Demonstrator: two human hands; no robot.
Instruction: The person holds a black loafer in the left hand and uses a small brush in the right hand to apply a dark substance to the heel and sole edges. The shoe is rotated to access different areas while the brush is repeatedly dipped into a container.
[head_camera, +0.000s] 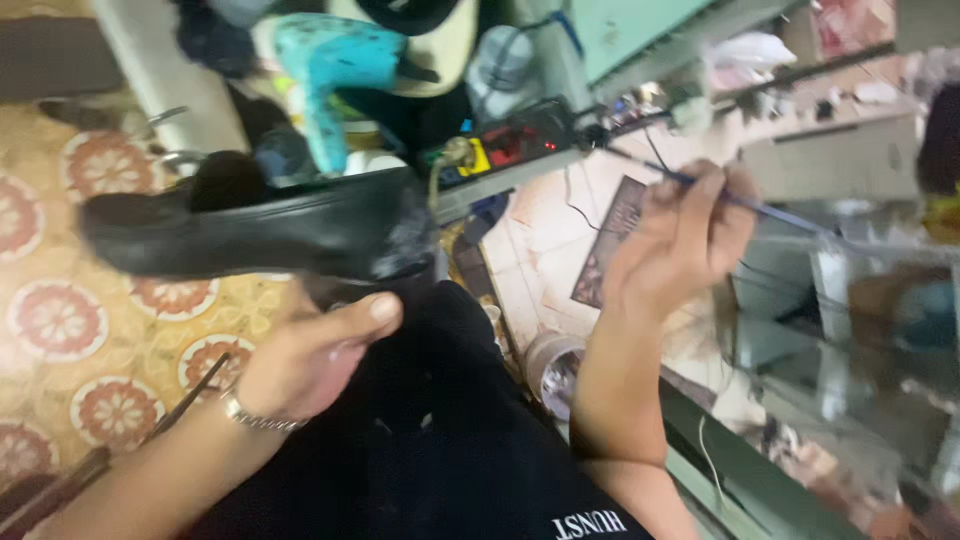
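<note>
From the head view, the left hand (320, 355) is clamped on the heel end of a black shoe (250, 228), thumb lying along the underside, the shoe held level above the lap and over the patterned floor (70, 330). The right hand (685, 235) is off to the right of the shoe, well apart from it, fingers pinched closed on a thin blue-handled tool (760, 208) that looks like a small brush or pick; its tip is too blurred to tell. Beyond the shoe, toward the top, sits a turquoise heat gun or dryer (335, 60), and just right of it a black power strip (520, 140) on the bench (560, 230). A roll of tape (550, 365) lies below the right hand. To work the shoe well, I'd judge the left hand should keep that firm hold and tip the heel toward the tool, so the right hand can bring the tip in with short, light strokes. The frame is smeared, so a steadier shoe matters before any contact.
</note>
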